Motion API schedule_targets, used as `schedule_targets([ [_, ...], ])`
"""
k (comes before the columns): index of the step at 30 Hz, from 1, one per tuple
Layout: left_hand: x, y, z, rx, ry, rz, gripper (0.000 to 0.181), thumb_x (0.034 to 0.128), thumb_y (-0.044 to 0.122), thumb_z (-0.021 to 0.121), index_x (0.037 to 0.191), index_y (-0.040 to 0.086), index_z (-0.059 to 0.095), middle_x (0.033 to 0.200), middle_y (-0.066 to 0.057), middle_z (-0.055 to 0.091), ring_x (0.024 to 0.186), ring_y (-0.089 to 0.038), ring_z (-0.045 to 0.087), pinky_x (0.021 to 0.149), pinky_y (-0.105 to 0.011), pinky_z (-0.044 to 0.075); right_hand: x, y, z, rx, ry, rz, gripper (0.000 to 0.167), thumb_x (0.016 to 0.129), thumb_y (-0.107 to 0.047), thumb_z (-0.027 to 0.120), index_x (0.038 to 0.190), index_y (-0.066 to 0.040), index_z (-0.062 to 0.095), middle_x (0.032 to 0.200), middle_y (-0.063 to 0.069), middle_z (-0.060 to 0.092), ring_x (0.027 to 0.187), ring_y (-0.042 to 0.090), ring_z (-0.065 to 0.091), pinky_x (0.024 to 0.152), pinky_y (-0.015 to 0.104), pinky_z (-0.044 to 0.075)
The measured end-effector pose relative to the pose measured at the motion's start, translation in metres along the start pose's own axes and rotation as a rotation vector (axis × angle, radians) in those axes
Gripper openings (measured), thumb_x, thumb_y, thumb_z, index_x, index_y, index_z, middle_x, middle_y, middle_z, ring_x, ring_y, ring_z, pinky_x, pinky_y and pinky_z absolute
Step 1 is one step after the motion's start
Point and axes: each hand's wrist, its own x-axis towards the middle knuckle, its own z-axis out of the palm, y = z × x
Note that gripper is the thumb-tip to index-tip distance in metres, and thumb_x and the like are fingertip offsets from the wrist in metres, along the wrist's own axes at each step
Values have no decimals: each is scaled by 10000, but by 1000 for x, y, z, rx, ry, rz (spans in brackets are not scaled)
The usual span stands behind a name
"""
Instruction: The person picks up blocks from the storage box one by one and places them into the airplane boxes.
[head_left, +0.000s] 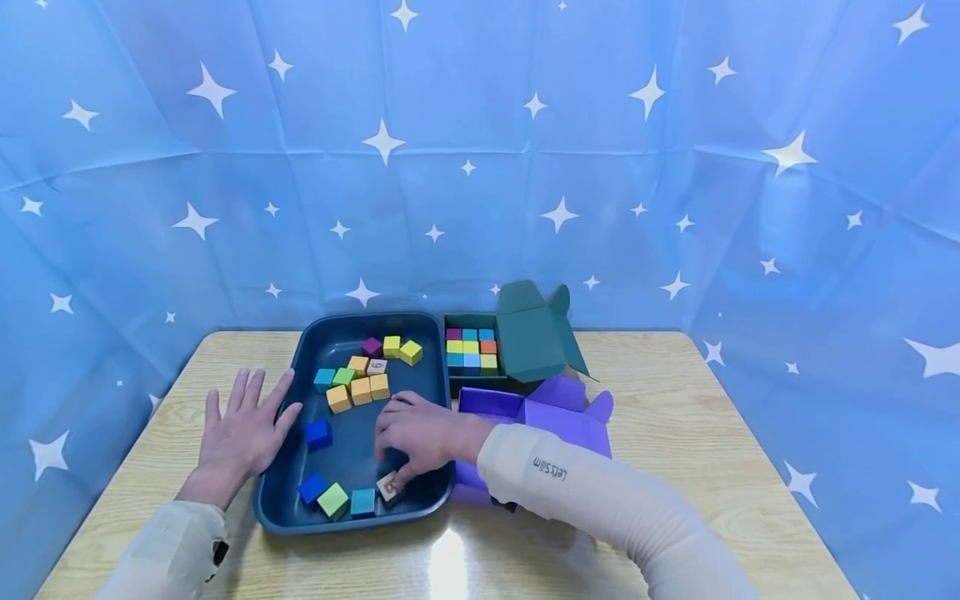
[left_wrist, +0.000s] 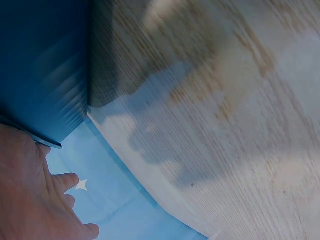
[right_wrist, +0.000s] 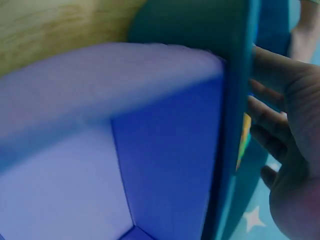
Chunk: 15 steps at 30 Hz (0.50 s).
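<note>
My left hand [head_left: 242, 437] lies spread at the left rim of a dark blue tray [head_left: 360, 442], thumb over the rim; the left wrist view shows this hand [left_wrist: 30, 195] beside the tray's outer wall [left_wrist: 45, 65]. Inside the tray my right hand [head_left: 423, 433] reaches low, its thumb at the edge of a wooden number block [head_left: 387, 489] and its other fingers apart from it. A teal cube [head_left: 363, 502], a light green cube [head_left: 333, 501] and a blue cube [head_left: 311, 488] lie left of that block. In the right wrist view the right hand [right_wrist: 285, 115] is partly hidden by the tray wall.
Orange, yellow, teal, green and purple cubes cluster around another number block [head_left: 377, 367] in the tray's far half. Right of the tray stand an open green box [head_left: 474, 382] packed with coloured cubes and an open purple box [head_left: 491, 403], partly under the right arm.
</note>
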Motion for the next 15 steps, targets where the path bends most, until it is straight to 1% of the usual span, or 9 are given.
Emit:
schedule_targets([
  [7,0,0,-1,0,-3,-1,668,1014,557,295,1569,206,176,1571,-314,164,1476,-489,14,1115,-745,-65,3,-6,10,-21,-35,-15,343,825,-580,688,1114,-395,683,1250,-168,601,1313,109,428,1200,366,229],
  [12,0,0,0,-4,-2,0,666,1016,547,303,1570,202,171,1573,-316,158,1479,-488,-10,1115,-745,-72,6,-9,16,-43,-42,-32,296,826,-573,691,1074,-411,693,1229,-175,603,1308,109,432,1197,363,236],
  [15,0,0,0,-4,-3,0,669,1015,550,300,1570,201,169,1574,-315,153,1481,-485,-23,1115,-744,-76,6,-10,17,-50,-42,-37,290,830,-565,692,1075,-408,697,1227,-172,606,1313,109,432,1202,362,232],
])
